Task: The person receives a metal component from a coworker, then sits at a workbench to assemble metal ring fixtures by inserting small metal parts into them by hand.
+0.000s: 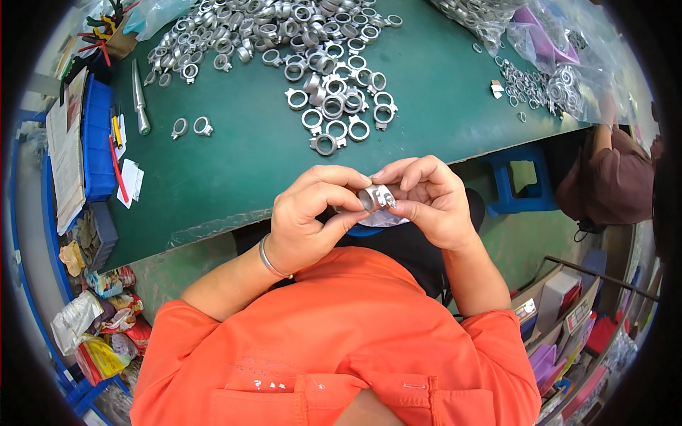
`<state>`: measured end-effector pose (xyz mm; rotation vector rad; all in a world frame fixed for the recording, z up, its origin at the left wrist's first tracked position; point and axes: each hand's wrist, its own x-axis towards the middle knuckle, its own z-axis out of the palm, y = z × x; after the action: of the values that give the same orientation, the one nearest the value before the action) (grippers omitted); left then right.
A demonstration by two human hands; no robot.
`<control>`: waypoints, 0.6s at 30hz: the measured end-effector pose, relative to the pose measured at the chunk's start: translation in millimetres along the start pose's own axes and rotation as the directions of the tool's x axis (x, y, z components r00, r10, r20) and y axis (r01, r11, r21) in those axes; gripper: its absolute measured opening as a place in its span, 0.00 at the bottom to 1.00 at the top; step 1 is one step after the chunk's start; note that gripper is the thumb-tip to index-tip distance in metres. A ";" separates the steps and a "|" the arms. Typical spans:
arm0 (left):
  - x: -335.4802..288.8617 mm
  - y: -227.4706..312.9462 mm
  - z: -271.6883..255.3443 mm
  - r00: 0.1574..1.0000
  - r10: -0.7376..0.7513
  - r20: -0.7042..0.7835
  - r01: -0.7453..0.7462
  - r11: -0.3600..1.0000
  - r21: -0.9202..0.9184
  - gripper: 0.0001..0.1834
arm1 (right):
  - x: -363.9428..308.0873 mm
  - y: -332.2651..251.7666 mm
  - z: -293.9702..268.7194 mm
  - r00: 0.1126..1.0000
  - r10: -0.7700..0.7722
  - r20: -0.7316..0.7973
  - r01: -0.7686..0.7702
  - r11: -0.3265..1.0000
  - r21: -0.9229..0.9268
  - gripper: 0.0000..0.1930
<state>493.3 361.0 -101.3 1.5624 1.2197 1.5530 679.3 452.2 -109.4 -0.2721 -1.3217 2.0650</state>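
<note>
In front of my chest, just off the table's near edge, I hold a small silver metal ring with lugs (379,198). My left hand (309,211) pinches it between thumb and fingers from the left. My right hand (435,204) grips its lugged side, thumb below and fingers curled above. The fingertips partly cover the ring, so I cannot tell whether a second piece is with it. Beyond my hands, a loose group of similar lugged rings (333,107) lies on the green table (234,153). Two more rings (192,127) sit apart on the left.
A large heap of rings (249,28) covers the far table. Tapered metal rod (140,99) and blue bin (99,138) are at left. Thin small rings (529,85) lie at right beside plastic bags. Another person (604,174) sits near a blue stool (522,181).
</note>
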 end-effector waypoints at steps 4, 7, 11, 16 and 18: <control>1.7 -0.2 4.0 0.987 0.146 0.070 -0.154 0.978 0.141 0.12 | -6.1 -10.1 2.8 0.998 0.046 -0.049 -0.049 0.997 -0.051 0.12; 1.8 -7.4 10.6 0.965 0.183 0.188 -0.227 0.942 0.249 0.12 | -8.7 -25.2 -8.5 0.997 0.041 0.066 0.009 0.784 -0.620 0.12; 10.1 -9.8 -1.0 0.982 0.159 0.100 -0.187 0.775 0.603 0.13 | 6.2 -30.3 -4.4 0.983 -0.168 0.079 0.120 0.247 -0.962 0.09; 25.0 -11.3 -15.1 0.994 -0.069 -0.082 0.107 0.720 0.686 0.14 | 49.4 1.8 8.0 0.950 -0.281 0.136 0.171 0.104 -0.980 0.11; 21.2 -14.6 -16.9 0.996 -0.060 -0.059 0.084 0.709 0.700 0.12 | 54.2 9.3 9.3 0.967 -0.228 0.116 0.122 0.013 -0.992 0.12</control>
<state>471.7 382.8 -103.7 1.9045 2.0295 1.0956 629.6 476.9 -104.0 -0.7270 -2.4283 0.4469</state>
